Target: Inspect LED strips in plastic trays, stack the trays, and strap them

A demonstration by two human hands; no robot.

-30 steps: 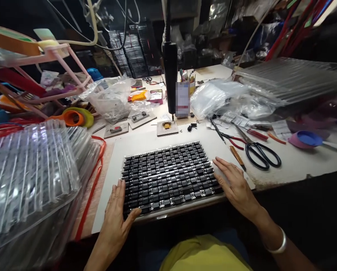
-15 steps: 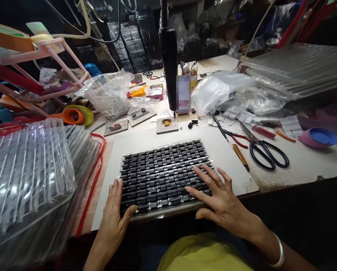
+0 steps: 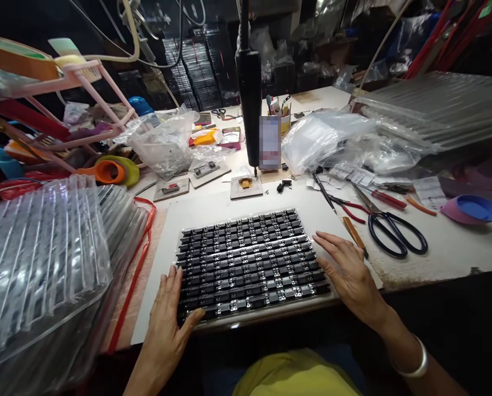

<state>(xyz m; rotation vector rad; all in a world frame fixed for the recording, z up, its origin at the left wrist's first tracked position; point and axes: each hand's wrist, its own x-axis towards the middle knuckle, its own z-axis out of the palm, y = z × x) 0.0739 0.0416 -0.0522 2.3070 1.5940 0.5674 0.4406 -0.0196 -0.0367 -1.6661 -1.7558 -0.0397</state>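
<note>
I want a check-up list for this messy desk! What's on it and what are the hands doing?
Surface: pale work table with a grey mat on it.
Job's things: tray of small black parts lying flat on the mat.
Clutter: black scissors, red-handled pliers, plastic bags, stacked clear trays, tape rolls.
Grippers: left hand flat against the tray's left edge; right hand flat at its right edge; neither grips anything.
Cables: pale hose and dark wires hanging at the back.
Surroundings: dark shelves with stacked black trays; hanging black tool.
</note>
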